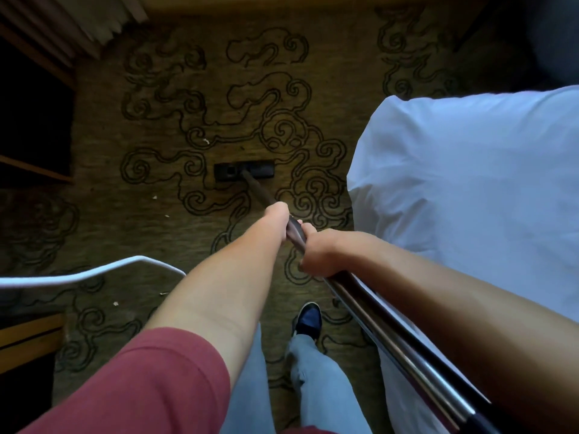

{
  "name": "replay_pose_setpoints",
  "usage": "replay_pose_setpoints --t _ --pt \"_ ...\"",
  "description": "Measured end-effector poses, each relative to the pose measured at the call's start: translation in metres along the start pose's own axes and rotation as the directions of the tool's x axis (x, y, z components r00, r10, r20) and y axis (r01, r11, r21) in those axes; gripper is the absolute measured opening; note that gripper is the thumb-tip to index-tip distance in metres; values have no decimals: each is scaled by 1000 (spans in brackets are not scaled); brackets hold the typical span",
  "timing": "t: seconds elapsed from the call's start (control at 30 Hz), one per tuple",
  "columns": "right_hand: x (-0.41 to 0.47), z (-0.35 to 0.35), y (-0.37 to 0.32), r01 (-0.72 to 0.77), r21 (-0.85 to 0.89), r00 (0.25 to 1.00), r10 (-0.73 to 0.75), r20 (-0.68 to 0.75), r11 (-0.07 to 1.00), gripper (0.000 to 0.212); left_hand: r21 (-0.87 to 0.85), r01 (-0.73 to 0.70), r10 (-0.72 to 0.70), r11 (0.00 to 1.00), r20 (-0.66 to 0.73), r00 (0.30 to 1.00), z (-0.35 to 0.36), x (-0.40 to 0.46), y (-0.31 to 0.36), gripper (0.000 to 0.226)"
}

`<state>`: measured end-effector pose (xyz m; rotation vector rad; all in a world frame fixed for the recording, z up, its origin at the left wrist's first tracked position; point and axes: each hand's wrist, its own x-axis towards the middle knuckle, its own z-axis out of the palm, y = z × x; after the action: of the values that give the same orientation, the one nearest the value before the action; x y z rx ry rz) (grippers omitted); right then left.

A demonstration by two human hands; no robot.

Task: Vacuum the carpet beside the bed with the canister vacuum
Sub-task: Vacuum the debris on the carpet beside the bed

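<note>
The vacuum's dark floor head (244, 171) lies flat on the olive carpet (219, 89) with its dark swirl pattern, ahead of me. Its metal wand (391, 336) runs from the head back to the lower right. My left hand (278, 218) grips the wand further down, towards the head. My right hand (316, 252) grips it just behind the left. The bed (470, 189), covered in white linen, stands to the right of the wand. The canister is out of view.
Small pale crumbs (206, 140) lie on the carpet left of the head and near my feet. Dark wooden furniture (34, 120) lines the left side. A white-edged object (94, 270) juts in at lower left. My shoe (308, 317) stands under the wand.
</note>
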<state>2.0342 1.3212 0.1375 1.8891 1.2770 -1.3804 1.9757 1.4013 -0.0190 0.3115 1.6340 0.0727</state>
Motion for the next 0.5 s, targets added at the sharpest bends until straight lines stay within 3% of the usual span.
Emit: replay_pose_setpoints --t 0.13,0.5 --pt "29 -43 -38 25 -35 999 -26 -34 999 88 14 -52 52 999 -5 999 -24 18 69 26" --pt "142 -174 -147 19 15 999 -19 -47 1000 88 36 13 -12 999 -27 1000 -81 95 250 29"
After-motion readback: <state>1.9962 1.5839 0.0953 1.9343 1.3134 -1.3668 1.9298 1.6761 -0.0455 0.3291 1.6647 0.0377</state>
